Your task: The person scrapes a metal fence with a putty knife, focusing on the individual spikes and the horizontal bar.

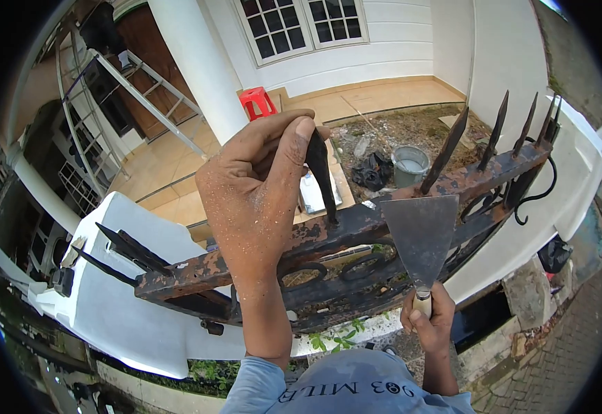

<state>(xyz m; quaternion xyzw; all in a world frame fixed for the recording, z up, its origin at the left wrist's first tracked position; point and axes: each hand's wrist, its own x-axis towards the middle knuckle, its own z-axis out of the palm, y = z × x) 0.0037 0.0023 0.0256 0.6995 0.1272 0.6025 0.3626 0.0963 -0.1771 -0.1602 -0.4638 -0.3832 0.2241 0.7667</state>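
My left hand point(256, 183), dusted with pale flakes, is closed around the upper part of a black pointed spike point(326, 183) on an iron fence. Below it runs the fence's rusty top rail point(201, 272), its dark paint peeling in patches. In my right hand point(433, 323) is a putty knife point(422, 234), gripped by its light handle. The wide grey blade points up and overlaps the rail in this view, to the right of the held spike. More spikes point(447, 148) rise along the right, and curled black ironwork point(363, 265) lies under the rail.
White wall sections point(132, 310) flank the fence. Behind it are a bucket point(411, 168), a black plastic bag point(372, 171) and a red stool point(257, 103). A metal ladder point(146, 96) stands at the upper left, with a person point(104, 31) near its top. Green plants point(339, 338) grow below.
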